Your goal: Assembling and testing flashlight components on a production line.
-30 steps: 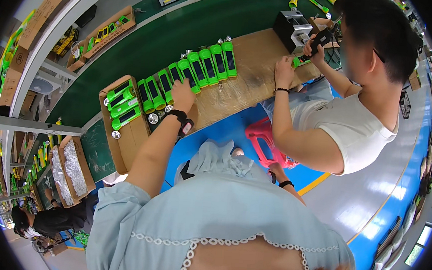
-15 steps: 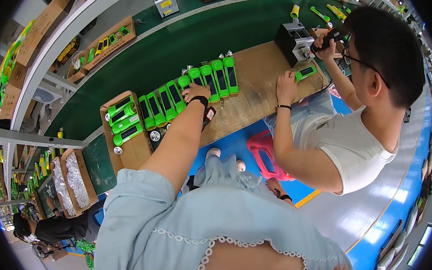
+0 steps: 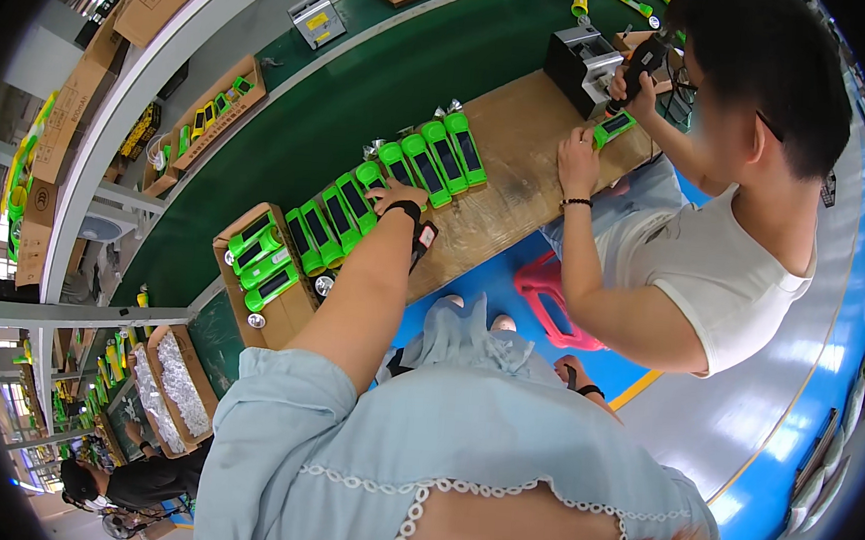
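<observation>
My left hand [image 3: 397, 197], with a black band at the wrist, reaches onto a row of green flashlights with dark panels. Its fingers are curled around the lower part of a green flashlight [image 3: 370, 174] in the middle of the row; the grip is partly hidden by the hand. More green flashlights [image 3: 339, 209] lie side by side to its left, and others [image 3: 443, 157] to its right. Left of the row, an open cardboard box [image 3: 284, 325] holds a few of the same flashlights [image 3: 262, 261]. My right hand is out of view.
The row lies on a cardboard sheet [image 3: 509, 175] over a green bench [image 3: 366, 75]. At right a co-worker holds a black power tool [image 3: 646, 62] over another flashlight [image 3: 613, 129]. A metal device [image 3: 582, 65] stands beyond, a pink stool [image 3: 556, 299] below. Shelving [image 3: 109, 162] rises at left.
The view has shifted slightly, so the bench contents appear moved. My left hand stays at the middle of the row. The co-worker's tool has come down toward the flashlight in front of them.
</observation>
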{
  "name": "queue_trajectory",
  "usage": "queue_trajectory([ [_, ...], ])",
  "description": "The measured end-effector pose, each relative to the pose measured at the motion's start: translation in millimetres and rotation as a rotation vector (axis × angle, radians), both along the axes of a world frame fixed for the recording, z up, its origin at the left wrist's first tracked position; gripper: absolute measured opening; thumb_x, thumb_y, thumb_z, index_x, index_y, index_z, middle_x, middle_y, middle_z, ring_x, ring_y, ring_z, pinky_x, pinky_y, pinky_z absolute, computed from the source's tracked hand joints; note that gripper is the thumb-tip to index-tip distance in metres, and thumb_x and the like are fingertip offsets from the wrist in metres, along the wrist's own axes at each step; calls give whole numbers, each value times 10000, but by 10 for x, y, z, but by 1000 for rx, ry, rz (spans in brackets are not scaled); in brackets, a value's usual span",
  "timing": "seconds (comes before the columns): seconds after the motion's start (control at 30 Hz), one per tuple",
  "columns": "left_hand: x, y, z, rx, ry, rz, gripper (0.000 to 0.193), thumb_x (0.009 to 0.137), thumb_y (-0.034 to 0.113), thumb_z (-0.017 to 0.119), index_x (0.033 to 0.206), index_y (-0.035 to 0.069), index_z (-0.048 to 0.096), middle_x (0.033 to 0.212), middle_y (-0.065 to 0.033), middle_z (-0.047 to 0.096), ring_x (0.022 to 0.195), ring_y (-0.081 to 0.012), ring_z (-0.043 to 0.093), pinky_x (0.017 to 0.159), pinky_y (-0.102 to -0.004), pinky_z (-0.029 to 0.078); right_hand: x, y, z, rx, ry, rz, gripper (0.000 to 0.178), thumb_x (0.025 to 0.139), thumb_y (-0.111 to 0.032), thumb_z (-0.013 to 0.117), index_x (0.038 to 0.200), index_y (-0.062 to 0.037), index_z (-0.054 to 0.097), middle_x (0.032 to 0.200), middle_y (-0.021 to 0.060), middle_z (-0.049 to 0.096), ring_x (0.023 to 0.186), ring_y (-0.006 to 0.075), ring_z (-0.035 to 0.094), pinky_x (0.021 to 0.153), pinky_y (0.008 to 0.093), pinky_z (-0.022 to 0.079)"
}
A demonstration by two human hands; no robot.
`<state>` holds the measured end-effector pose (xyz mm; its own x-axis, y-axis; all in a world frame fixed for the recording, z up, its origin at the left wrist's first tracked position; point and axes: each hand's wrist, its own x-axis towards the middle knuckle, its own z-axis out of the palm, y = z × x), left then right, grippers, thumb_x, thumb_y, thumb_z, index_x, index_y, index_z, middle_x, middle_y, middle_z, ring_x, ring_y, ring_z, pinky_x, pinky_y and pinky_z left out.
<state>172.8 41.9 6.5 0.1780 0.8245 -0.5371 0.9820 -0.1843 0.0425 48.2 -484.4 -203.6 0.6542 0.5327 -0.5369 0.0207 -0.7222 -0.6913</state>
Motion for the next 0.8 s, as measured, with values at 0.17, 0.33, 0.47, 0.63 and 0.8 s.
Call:
queue_trajectory([
  [0.17,-213,19,219,113,-101,-24,828,656,424,656,1314,91,279,1271,-324,240,1055,-447,497,842,-450,458,45,141,-302,-114,-322,422,99,601,-203,610,635,-118,649,707,135,623,690,316,605,609,400,490],
  [0.33,-149,-52,17,144,-486,-14,865,651,480,670,1298,38,303,1192,-315,323,1036,-451,488,877,-454,435,-276,-271,-1407,-114,-478,371,107,582,-203,608,634,-119,649,707,134,622,691,313,606,613,396,492],
  [0.47,-540,-19,243,212,-911,-35,813,659,385,698,1255,-6,307,1167,-322,333,1059,-453,426,915,-444,383,-99,78,-670,-28,-286,220,128,581,-204,604,648,-105,647,708,142,617,702,322,602,618,405,485],
  [0.63,-777,-431,1318,190,-1180,-295,574,691,222,712,1085,25,344,1077,-194,377,1025,-310,371,912,-402,317,-68,-156,-1023,-85,-330,409,145,583,-218,611,654,-96,642,711,155,610,719,344,593,632,416,479],
  [0.8,-885,-502,1853,-18,-1421,-333,579,686,210,708,1096,26,342,1048,-130,353,1005,-254,353,903,-352,314,152,2,-1156,68,-450,456,115,624,-168,616,645,-55,625,655,157,610,614,311,603,564,391,481],
])
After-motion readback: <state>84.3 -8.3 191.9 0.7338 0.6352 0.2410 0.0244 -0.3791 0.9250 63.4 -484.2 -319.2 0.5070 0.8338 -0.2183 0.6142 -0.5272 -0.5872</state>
